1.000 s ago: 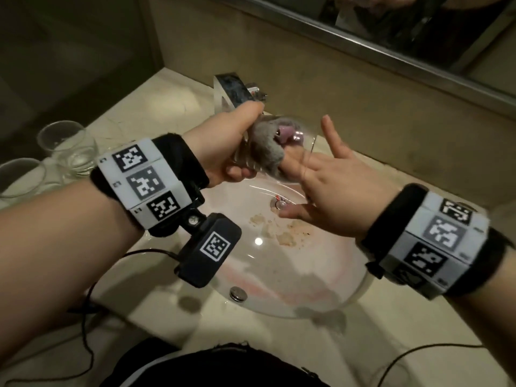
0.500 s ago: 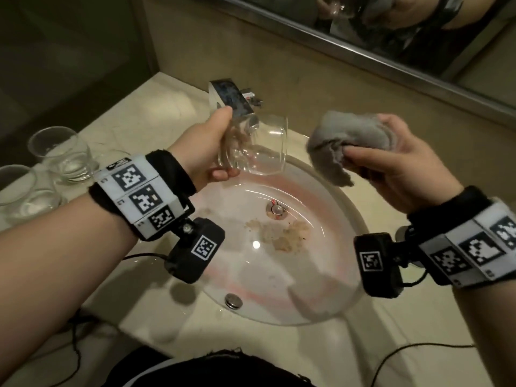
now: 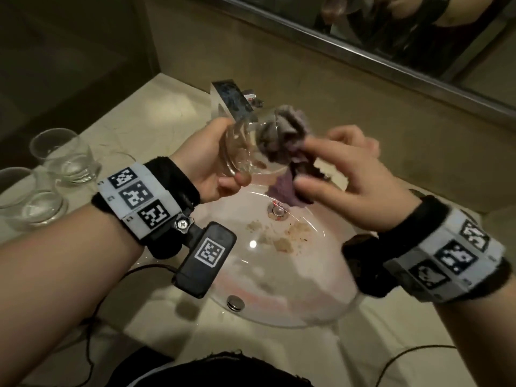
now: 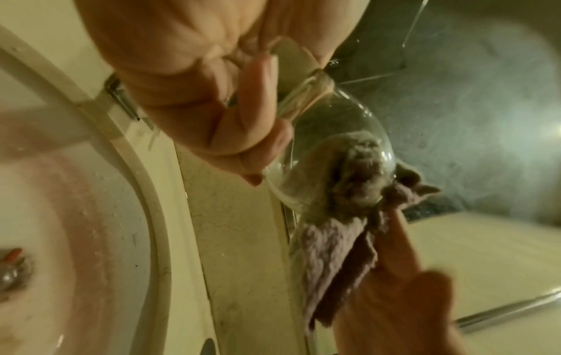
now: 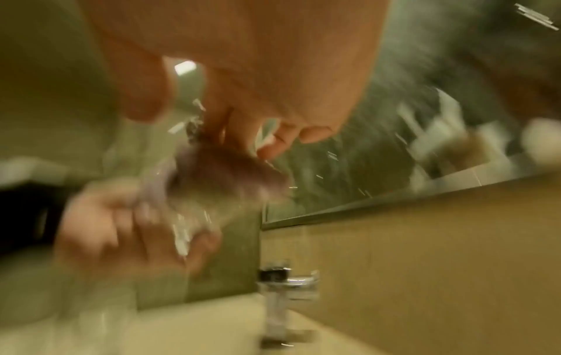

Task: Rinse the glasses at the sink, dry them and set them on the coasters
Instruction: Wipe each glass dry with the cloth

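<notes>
Above the sink, the left hand grips a clear glass by its base, mouth toward 3 o'clock. The right hand pinches a grey cloth, its bunched end pushed inside the glass. Two more glasses stand on the desk at 9 o'clock.

Dim warm indoor light, glare spot on basin, right wrist view motion-blurred

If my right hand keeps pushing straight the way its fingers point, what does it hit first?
Probably the cloth it pinches, already bunched inside the glass; beyond it lies the glass base in the left hand.
</notes>
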`<state>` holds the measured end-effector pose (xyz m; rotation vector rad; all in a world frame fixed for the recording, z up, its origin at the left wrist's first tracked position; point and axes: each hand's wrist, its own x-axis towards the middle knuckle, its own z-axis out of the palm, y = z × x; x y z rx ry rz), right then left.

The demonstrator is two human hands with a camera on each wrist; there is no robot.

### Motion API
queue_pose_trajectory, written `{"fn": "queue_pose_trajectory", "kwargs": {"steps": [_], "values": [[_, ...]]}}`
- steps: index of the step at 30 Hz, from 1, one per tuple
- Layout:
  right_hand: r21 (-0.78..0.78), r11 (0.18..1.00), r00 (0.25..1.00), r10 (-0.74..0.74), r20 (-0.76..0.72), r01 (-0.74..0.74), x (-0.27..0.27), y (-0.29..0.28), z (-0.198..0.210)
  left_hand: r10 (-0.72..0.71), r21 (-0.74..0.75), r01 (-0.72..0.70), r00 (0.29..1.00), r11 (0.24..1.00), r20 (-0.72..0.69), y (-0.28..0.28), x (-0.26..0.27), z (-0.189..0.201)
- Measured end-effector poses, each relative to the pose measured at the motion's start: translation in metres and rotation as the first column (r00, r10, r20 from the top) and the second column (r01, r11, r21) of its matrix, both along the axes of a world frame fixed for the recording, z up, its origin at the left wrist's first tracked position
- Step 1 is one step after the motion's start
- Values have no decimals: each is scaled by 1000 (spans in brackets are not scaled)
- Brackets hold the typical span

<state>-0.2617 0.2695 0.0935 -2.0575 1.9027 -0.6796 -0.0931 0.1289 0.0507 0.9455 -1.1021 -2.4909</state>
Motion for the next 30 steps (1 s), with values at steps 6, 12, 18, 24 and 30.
{"fn": "queue_pose_trajectory", "kwargs": {"steps": [6, 12, 18, 24, 30], "values": [[-90, 889, 772, 336, -540, -449, -9, -19, -3, -166, -52, 168, 985, 984, 42, 9, -4, 16], [-123, 893, 835, 346, -428, -433, -13, -23, 17, -200, 5, 200, 979, 980, 25, 8, -2, 24], [-38, 834, 768, 488, -415, -550, -10, -28, 17, -269, -19, 271, 960, 962, 75, 9, -2, 32], [-139, 888, 849, 359, -388, -439, -8, -37, -4, -163, -37, 172, 969, 984, 185, 4, -9, 32], [-51, 995, 993, 88, 82, -84, 6, -35, -13, -81, -9, 85, 977, 996, 198, 5, -14, 27]]}}
